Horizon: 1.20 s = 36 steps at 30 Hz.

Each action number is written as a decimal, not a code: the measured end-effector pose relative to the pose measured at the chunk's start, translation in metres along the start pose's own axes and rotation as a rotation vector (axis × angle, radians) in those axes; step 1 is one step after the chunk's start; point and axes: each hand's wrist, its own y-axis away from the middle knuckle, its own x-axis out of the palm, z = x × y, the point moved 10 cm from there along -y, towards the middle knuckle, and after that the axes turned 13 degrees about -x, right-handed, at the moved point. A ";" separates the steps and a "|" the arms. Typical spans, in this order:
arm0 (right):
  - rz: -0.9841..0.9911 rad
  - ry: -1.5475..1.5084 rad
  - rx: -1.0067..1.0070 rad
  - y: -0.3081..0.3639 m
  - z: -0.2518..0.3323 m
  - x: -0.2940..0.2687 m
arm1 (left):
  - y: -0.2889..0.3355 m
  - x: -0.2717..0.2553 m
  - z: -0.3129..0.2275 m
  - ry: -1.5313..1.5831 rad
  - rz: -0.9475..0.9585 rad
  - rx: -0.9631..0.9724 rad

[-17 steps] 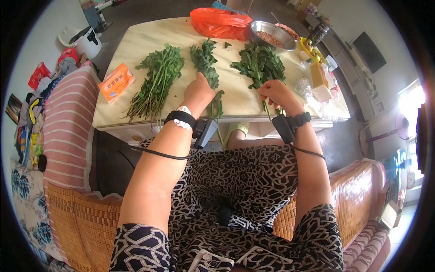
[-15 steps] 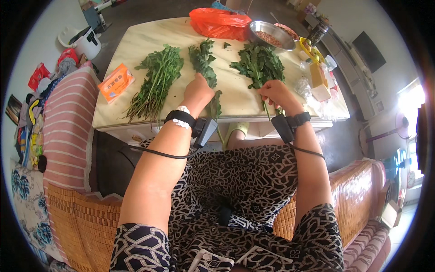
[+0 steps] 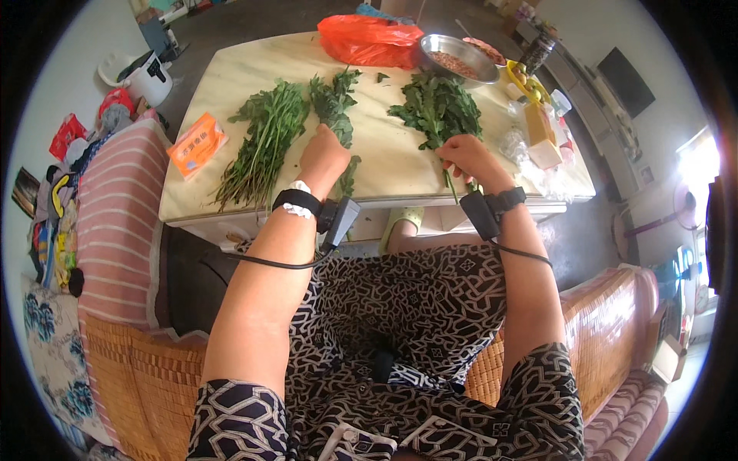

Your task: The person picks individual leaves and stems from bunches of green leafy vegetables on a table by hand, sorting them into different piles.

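Note:
My left hand (image 3: 323,158) is closed around a leafy green stalk (image 3: 334,106); its leaves spread past the knuckles and its lower end hangs toward the table's near edge. Just left of it lies a pile of leafy greens (image 3: 269,131), stems pointing toward me. On the right, my right hand (image 3: 470,160) has its fingers pinched on the stems of a bunch of leafy greens (image 3: 442,111), whose leaves rest on the table beyond. Part of those stems sticks out below the fingers.
The pale marble-patterned table (image 3: 254,61) bears an orange packet (image 3: 197,146), a red plastic bag (image 3: 369,40), a steel bowl of reddish pieces (image 3: 459,60), a yellow basket of fruit (image 3: 526,83) and a cream box (image 3: 542,137). Striped bedding (image 3: 123,215) lies off to the left.
My left hand has shifted left with the leafy stalk, closer to the pile, and the stalk's lower end has drawn up. My right hand has barely moved on its bunch.

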 end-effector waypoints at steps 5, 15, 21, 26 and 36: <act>-0.003 0.023 0.004 0.000 0.003 -0.001 | -0.004 -0.010 0.003 0.160 -0.061 -0.051; 0.003 -0.018 -0.054 -0.002 0.006 0.001 | 0.001 0.018 -0.028 0.369 0.034 0.197; 0.005 -0.016 -0.025 0.001 0.005 0.001 | 0.010 0.041 -0.039 0.381 0.279 0.127; 0.032 -0.006 -0.027 -0.001 0.004 0.005 | -0.027 -0.004 -0.002 0.247 -0.198 0.032; 0.036 0.015 -0.039 -0.004 0.012 0.010 | 0.002 -0.013 -0.028 0.253 -0.191 0.133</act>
